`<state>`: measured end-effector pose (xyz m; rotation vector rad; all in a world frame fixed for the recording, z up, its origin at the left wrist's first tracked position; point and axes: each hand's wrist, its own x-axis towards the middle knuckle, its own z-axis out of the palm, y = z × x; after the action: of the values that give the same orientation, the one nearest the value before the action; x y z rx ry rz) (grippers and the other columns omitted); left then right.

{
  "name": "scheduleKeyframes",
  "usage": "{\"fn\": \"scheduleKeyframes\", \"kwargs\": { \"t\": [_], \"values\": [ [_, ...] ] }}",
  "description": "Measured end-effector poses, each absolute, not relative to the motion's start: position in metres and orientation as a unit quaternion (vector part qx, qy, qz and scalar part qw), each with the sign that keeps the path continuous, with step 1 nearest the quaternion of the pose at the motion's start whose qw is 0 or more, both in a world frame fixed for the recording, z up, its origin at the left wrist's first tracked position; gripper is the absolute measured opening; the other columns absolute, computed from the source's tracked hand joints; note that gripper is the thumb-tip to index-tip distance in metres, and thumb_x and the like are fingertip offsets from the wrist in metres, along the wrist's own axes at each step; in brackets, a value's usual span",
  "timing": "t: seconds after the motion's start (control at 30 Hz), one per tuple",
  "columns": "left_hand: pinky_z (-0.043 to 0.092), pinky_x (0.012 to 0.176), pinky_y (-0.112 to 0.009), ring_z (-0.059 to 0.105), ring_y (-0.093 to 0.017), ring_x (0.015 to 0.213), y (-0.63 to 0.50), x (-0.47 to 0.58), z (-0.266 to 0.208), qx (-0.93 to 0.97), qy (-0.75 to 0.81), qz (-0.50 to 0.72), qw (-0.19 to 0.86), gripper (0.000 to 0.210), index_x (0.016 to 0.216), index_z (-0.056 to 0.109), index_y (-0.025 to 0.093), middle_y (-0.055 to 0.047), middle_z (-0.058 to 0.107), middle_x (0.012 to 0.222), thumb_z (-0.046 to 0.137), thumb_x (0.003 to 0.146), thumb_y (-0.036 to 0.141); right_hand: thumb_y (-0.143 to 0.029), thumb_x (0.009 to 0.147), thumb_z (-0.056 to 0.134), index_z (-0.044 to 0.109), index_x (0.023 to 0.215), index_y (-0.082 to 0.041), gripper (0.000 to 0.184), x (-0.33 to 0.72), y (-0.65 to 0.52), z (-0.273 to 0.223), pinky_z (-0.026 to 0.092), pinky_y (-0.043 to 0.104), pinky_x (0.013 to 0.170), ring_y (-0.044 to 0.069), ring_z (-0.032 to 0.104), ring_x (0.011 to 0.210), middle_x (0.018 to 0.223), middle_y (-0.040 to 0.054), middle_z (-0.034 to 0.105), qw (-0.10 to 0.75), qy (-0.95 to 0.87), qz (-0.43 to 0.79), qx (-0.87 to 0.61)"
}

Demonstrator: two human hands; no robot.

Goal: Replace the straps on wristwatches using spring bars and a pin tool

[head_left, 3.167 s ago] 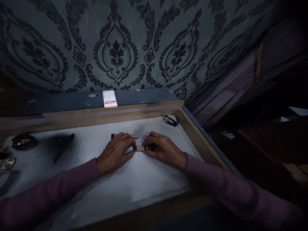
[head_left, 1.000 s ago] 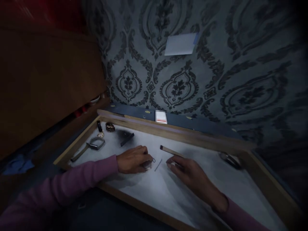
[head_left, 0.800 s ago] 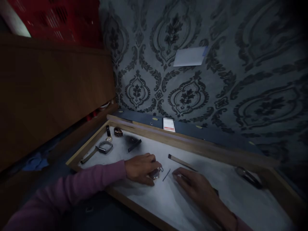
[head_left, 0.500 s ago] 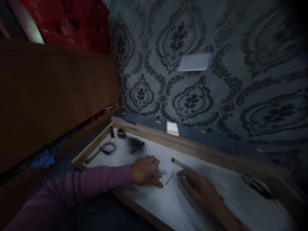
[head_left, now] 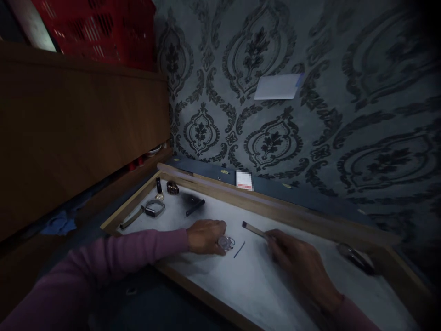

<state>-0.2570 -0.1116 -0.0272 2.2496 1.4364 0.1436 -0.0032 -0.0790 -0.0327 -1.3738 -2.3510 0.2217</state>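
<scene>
My left hand (head_left: 205, 236) is closed on a round, light-faced watch case (head_left: 224, 243) low over the white floor of a wooden tray (head_left: 213, 184). A small ring-like piece shows at the case's right side. Beside it lies a thin dark strip (head_left: 239, 249). My right hand (head_left: 292, 257) has its fingers closed around the near end of a flat tan strip with a dark tip (head_left: 254, 229). Its exact kind I cannot make out, and the fingers hide its lower end.
In the tray's left part lie a grey-strapped watch (head_left: 155, 208), a gold-faced watch (head_left: 159, 196), a brown bracelet-like watch (head_left: 172, 187) and a dark bar (head_left: 195, 208). A dark watch (head_left: 356, 258) lies at the right. A wooden cabinet (head_left: 82, 105) stands left.
My right hand has shifted slightly up and right and closed on the tan strip. My left hand and the watch case moved up a little; the view shifted slightly too.
</scene>
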Motion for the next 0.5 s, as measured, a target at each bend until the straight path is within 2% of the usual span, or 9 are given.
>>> {"fn": "scheduleKeyframes", "kwargs": {
  "t": [0.1, 0.27, 0.33, 0.5],
  "values": [
    [0.039, 0.064, -0.028, 0.061, -0.025, 0.087, -0.106, -0.258, -0.029, 0.807, 0.519, 0.071, 0.274, 0.035, 0.096, 0.051, 0.021, -0.004, 0.065, 0.093, 0.073, 0.074, 0.036, -0.041, 0.088, 0.043, 0.069, 0.086, -0.023, 0.031, 0.011, -0.070, -0.034, 0.042, 0.030, 0.049, 0.026, 0.070, 0.059, 0.067, 0.0065, 0.074, 0.212, -0.824, 0.061, -0.522],
    [0.035, 0.062, -0.023, 0.056, -0.016, 0.075, -0.097, -0.264, -0.027, 0.777, 0.484, 0.131, 0.382, 0.022, 0.076, 0.050, 0.020, 0.003, 0.061, 0.075, 0.072, 0.074, 0.024, -0.043, 0.086, 0.044, 0.072, 0.085, -0.018, 0.037, 0.024, -0.060, -0.035, 0.040, 0.032, 0.052, 0.029, 0.068, 0.060, 0.070, 0.0129, 0.075, 0.218, -0.795, 0.008, -0.566],
    [0.035, 0.062, -0.023, 0.055, -0.014, 0.073, -0.095, -0.267, -0.029, 0.751, 0.469, 0.172, 0.432, 0.019, 0.073, 0.049, 0.019, 0.003, 0.060, 0.073, 0.068, 0.076, 0.023, -0.042, 0.084, 0.044, 0.072, 0.085, -0.018, 0.036, 0.024, -0.062, -0.034, 0.039, 0.031, 0.054, 0.028, 0.068, 0.063, 0.072, 0.0123, 0.075, 0.226, -0.790, 0.010, -0.571],
    [0.032, 0.049, -0.022, 0.054, -0.012, 0.056, -0.091, -0.271, -0.036, 0.650, 0.433, 0.243, 0.575, 0.029, 0.076, 0.047, 0.019, 0.002, 0.058, 0.063, 0.063, 0.080, 0.042, -0.035, 0.085, 0.043, 0.072, 0.090, -0.018, 0.034, 0.024, -0.062, -0.034, 0.037, 0.027, 0.057, 0.023, 0.066, 0.066, 0.073, 0.0086, 0.074, 0.211, -0.776, 0.021, -0.594]
  ]
}}
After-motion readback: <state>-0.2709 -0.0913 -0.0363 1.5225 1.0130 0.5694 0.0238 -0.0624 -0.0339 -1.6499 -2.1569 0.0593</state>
